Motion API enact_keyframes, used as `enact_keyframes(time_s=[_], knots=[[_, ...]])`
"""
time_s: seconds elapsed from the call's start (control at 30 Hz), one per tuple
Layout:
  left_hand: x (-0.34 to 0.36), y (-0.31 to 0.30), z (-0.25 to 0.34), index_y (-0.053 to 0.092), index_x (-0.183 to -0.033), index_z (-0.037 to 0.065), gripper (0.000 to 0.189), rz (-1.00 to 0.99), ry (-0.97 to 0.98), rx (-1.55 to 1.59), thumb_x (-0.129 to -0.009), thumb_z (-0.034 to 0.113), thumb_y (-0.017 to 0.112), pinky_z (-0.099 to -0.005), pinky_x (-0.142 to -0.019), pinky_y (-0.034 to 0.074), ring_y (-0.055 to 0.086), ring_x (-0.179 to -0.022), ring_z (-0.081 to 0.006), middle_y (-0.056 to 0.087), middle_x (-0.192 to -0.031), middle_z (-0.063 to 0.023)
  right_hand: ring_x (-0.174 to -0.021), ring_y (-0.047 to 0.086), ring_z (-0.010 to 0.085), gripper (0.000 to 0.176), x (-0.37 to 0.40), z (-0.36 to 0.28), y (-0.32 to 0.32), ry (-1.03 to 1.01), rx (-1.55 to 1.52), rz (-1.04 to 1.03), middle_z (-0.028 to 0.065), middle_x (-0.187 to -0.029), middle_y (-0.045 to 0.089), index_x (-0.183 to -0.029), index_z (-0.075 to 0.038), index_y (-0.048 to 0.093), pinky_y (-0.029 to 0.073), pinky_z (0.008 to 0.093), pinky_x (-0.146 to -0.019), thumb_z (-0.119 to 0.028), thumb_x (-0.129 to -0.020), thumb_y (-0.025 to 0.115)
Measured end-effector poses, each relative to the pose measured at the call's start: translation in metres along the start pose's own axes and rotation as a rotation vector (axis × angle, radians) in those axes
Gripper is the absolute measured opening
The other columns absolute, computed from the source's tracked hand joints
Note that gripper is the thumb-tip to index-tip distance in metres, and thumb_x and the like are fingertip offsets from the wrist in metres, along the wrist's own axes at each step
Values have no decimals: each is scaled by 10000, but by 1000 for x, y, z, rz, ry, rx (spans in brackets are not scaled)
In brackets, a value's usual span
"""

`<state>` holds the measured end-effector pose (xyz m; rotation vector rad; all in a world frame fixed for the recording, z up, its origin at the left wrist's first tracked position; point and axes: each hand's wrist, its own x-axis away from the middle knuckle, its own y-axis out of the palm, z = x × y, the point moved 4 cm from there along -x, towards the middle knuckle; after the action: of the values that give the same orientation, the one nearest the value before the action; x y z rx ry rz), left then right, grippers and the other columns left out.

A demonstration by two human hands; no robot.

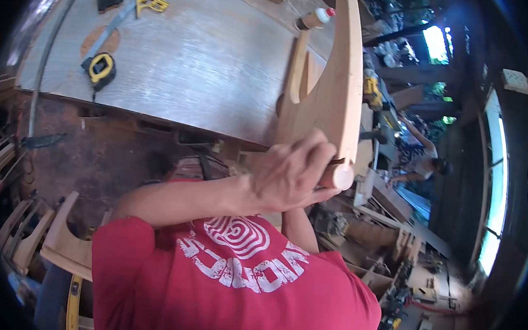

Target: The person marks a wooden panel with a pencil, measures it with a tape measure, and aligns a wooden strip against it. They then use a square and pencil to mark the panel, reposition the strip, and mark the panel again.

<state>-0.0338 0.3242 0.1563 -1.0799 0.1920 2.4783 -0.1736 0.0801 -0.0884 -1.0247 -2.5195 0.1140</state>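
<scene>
My left hand (293, 172) reaches across from the left, its fingers and thumb closed around a round-ended wooden piece (339, 176). This piece sits against the lower end of a long, curved wooden part (350, 98), which stretches up past the top edge of the view. Only the forearm of my right arm shows, below and behind my left hand; the right hand itself is hidden. Beside the curved part, a smaller wooden strip (298, 68) rests on the pale worktop (192, 59).
A tape measure (102, 71), a combination square (151, 5) and a glue bottle (315, 18) lie on the worktop. A yellow drill (372, 90) is to the right. Another person (423, 155) works farther right. Curved wooden parts (68, 247) stand at lower left.
</scene>
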Motion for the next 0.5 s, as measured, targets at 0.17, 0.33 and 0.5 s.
enact_keyframes(time_s=[0.17, 0.33, 0.5], knots=[[-10, 25, 6, 490, -1090, 40, 584, 4, 32, -15, -745, 311, 875, -384, -646, 568, 661, -823, -292, 491, -1006, -132, -992, 704, 263, 474, 4, 1, -1, -24, 76, 43, 173, -1035, 730, -1237, -11, 655, 552, 405, -808, -432, -1068, 518], [-7, 19, 3, 482, -1095, 42, 589, 21, 8, 20, -743, 292, 883, -389, -639, 568, 655, -794, -290, 508, -1005, -135, -994, 707, 283, 478, 4, -1, 1, -49, 127, 71, 193, -1039, 732, -1220, 0, 662, 548, 415, -825, -429, -1066, 516], [15, -25, -6, 478, -1103, 29, 608, 53, -175, 3, -734, 263, 899, -397, -627, 579, 661, -799, -296, 548, -1011, -152, -995, 710, 303, 484, -8, -6, 6, -100, 184, 104, 213, -1042, 733, -1203, 11, 669, 543, 426, -842, -425, -1064, 514]])
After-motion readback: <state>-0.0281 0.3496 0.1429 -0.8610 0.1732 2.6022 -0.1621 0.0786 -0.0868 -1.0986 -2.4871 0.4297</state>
